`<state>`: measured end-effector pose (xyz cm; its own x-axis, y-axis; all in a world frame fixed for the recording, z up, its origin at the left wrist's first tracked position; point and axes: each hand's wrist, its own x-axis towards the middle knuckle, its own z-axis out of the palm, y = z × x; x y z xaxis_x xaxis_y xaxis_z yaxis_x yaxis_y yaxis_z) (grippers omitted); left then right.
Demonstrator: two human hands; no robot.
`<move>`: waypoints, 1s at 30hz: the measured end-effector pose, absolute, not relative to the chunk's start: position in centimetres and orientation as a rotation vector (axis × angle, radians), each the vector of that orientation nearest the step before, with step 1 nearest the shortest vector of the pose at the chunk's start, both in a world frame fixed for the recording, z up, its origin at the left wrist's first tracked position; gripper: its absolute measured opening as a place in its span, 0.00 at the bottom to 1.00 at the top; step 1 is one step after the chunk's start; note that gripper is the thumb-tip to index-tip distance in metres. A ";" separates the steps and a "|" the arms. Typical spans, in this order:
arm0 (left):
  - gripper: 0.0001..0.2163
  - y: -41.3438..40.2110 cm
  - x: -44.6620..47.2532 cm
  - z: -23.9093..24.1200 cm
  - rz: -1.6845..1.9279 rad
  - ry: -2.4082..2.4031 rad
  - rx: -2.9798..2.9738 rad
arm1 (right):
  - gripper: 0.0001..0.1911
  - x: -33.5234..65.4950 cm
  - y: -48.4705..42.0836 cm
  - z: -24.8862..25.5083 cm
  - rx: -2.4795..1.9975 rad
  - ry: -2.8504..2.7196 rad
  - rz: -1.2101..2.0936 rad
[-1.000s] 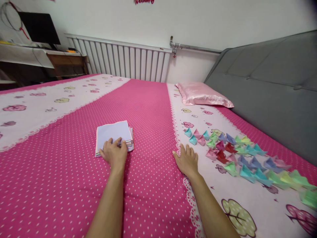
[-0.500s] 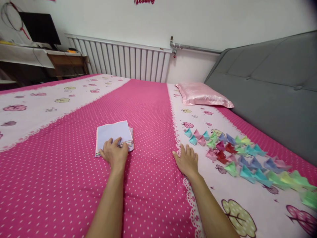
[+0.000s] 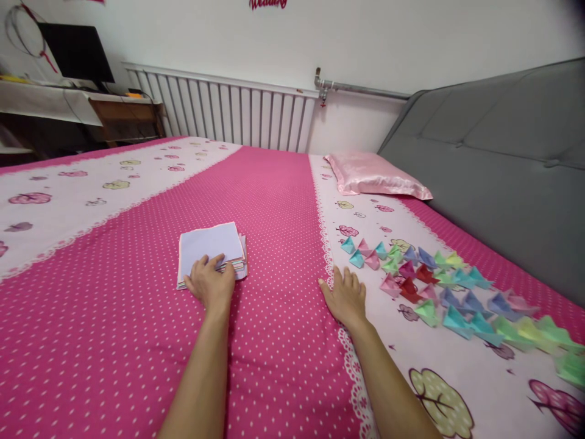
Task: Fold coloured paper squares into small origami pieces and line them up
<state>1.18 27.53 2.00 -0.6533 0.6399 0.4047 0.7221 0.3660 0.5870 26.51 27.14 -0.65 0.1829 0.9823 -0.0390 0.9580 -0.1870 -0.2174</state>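
Note:
A stack of square coloured paper (image 3: 212,242) lies on the bed, with a pale lilac sheet on top and slightly uneven edges. My left hand (image 3: 212,283) rests on its near edge, fingers apart, the index and middle fingertips over the top sheet and the thumb by the right side. My right hand (image 3: 345,297) lies open, palm down, on the bedspread's lace border, holding nothing. Just to the right of it, several folded paper boats (image 3: 410,289) stand in rows, in blue, green, pink, red and yellow.
The pink dotted bedspread (image 3: 278,201) covers the bed. A pink satin pillow (image 3: 375,174) lies against the grey headboard (image 3: 493,134). Behind the bed stand a white radiator (image 3: 228,110) and, to the left, a desk (image 3: 123,116) with a black monitor (image 3: 75,52).
Both hands stay where they were, and the paper stack and boats have not moved. Only the camera view has shifted very slightly.

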 end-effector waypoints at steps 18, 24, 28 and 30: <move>0.15 27.6 1.3 2.2 -1.196 -2.536 -1.218 | 0.34 26.5 27.2 -0.8 -2.283 -1.894 0.239; 0.16 27.6 1.5 2.5 -1.208 -2.532 -1.190 | 0.34 26.6 27.2 -0.8 -2.284 -1.893 0.250; 0.16 27.5 1.5 2.5 -1.217 -2.530 -1.184 | 0.34 26.5 27.2 -0.8 -2.289 -1.893 0.261; 0.15 27.5 1.5 2.4 -1.203 -2.522 -1.198 | 0.34 26.5 27.2 -0.8 -2.291 -1.896 0.261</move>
